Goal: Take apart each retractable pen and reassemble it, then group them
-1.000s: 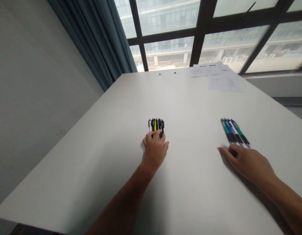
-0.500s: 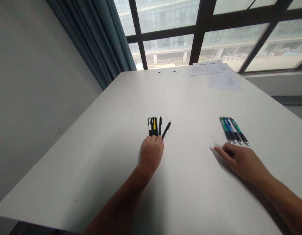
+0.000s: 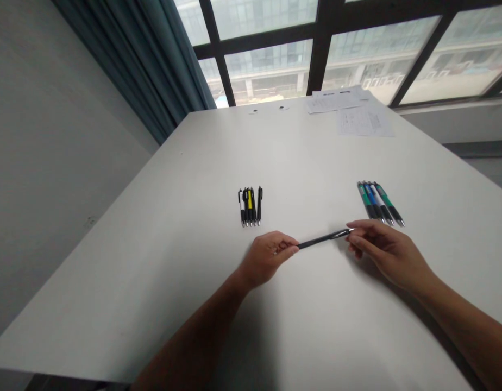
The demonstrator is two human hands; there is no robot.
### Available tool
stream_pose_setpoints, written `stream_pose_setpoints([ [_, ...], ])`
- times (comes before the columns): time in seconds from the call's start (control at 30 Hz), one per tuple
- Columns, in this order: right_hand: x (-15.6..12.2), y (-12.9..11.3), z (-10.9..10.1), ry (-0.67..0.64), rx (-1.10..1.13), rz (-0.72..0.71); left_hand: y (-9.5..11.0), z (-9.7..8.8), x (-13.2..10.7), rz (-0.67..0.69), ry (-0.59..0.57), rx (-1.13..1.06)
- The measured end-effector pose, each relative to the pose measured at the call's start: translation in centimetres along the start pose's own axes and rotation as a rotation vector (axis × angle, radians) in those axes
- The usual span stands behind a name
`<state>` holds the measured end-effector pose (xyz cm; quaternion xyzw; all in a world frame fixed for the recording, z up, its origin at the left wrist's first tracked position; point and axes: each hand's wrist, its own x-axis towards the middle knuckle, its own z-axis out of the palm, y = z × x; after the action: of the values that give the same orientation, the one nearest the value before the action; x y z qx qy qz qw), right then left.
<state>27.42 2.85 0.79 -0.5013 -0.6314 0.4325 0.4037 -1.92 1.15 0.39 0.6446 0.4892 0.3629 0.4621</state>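
Observation:
A black pen (image 3: 322, 238) stretches between my two hands above the white table. My left hand (image 3: 269, 255) pinches its left end between thumb and fingers. At the other end, the clip end, my right hand (image 3: 379, 247) is closed on it with thumb and fingertips. Beyond my left hand lies a row of several pens, mostly black, among them one with a white barrel (image 3: 242, 202) and one with a yellow barrel (image 3: 250, 200). Just past my right hand lie several dark-gripped pens, including a blue pen (image 3: 370, 195) and a green pen (image 3: 387, 201).
The white table (image 3: 186, 233) runs back to a window with dark frames. Printed papers (image 3: 363, 120) lie at its far right corner. A blue-grey curtain (image 3: 145, 65) hangs at the far left beside the grey wall.
The slanted black pen beside the left row is now lifted and held across between both hands. My left hand moved right and nearer; my right hand closed on the pen's end.

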Motion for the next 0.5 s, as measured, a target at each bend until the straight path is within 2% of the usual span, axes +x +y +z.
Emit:
stream_pose_setpoints([
  [0.2,-0.14,-0.09,-0.11,-0.036,-0.026,0.02,-0.11,-0.16,0.46,-0.143,0.008,-0.314],
  [0.33,-0.24,-0.22,0.06,-0.001,0.045,-0.031,-0.13,-0.2,0.59,-0.158,0.011,-0.358],
  [0.5,-0.15,-0.37,-0.1,0.007,-0.053,-0.058,-0.27,-0.28,0.59,-0.159,0.008,-0.38],
])
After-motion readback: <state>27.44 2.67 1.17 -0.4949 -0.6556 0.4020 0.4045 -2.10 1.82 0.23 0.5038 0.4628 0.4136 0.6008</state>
